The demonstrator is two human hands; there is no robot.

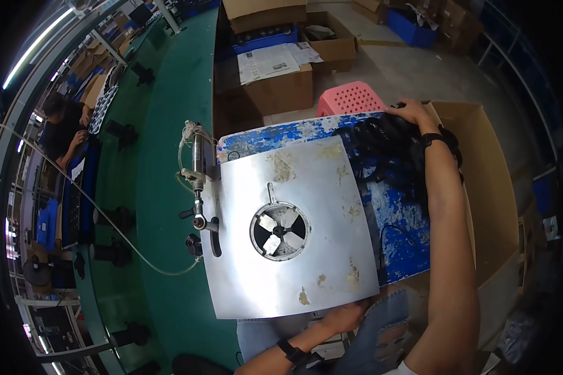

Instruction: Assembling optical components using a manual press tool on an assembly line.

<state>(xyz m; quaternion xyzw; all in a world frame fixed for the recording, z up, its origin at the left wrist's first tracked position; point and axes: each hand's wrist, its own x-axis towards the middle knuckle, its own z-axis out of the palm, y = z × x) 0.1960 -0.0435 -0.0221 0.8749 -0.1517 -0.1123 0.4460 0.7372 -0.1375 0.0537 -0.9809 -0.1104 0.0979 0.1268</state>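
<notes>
Right arm reaches long and nearly straight away from the body, elbow low; right hand (pixel 413 112) at the far edge of a paint-worn blue board (pixel 406 256), wrist bent, fingers curled leftward; cannot tell if they pinch anything. Left forearm angles inward, left hand (pixel 347 317) low under the near edge of a metal plate (pixel 250 284); fingers partly hidden, grip cannot be told. Two wrists, one black band each. Heap of black loops (pixel 385 140) lies on the board, just left of the right hand and forearm, overlapping too much to count; heap stretches mainly crosswise, single loops turned various ways. Plate, one, sits left of the right forearm and beyond the left hand, longer side running away from the body. In it one round fixture (pixel 288 217) with four pale vanes in a cross and one narrow slot (pixel 271 192) pointing away from the body. Left of the plate, one air cylinder (pixel 198 156), long axis also running away. One open cardboard box (pixel 497 181) right of the right forearm; one pink stool (pixel 350 97) beyond and left of the right hand. Co-worker (pixel 59 122), one, far left of both hands.
</notes>
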